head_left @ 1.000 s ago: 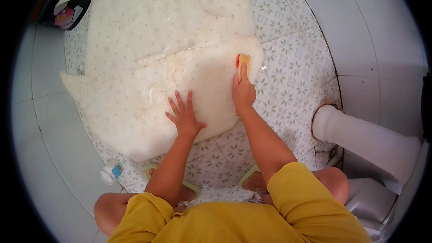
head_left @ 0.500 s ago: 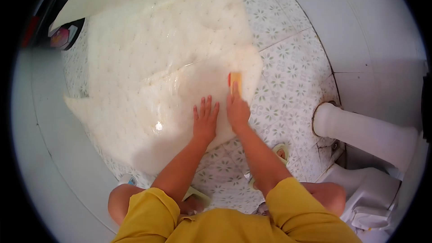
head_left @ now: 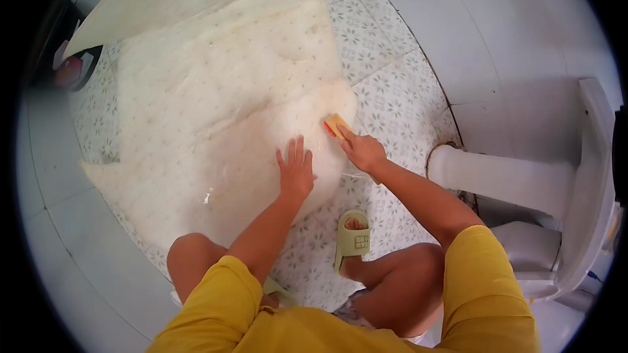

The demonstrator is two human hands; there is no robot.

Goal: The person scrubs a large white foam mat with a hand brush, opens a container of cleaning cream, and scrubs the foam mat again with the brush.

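Observation:
A large cream-coloured wet mat (head_left: 222,91) with small dots is spread over the floor in front of me, its far end folded over. My left hand (head_left: 296,173) lies flat on its near part, fingers spread. In my right hand (head_left: 364,153) is a scrubbing brush (head_left: 336,124) with a yellow body and red bristles. The brush is tilted at the mat's right edge, bristle side toward the left; whether the bristles touch the mat I cannot tell. Fingers of the right hand wrap round its near end.
Patterned floor tiles (head_left: 386,98) border the mat. To the right stands a white pedestal (head_left: 504,173) under a basin (head_left: 592,189). A dark container (head_left: 85,68) is at the far left. My foot in a green slipper (head_left: 353,238) rests near the mat's edge.
The brush has turned from upright in view to slanting, and my right forearm now reaches in from farther right. My right leg and slipper have come into fuller view. The camera view has shifted.

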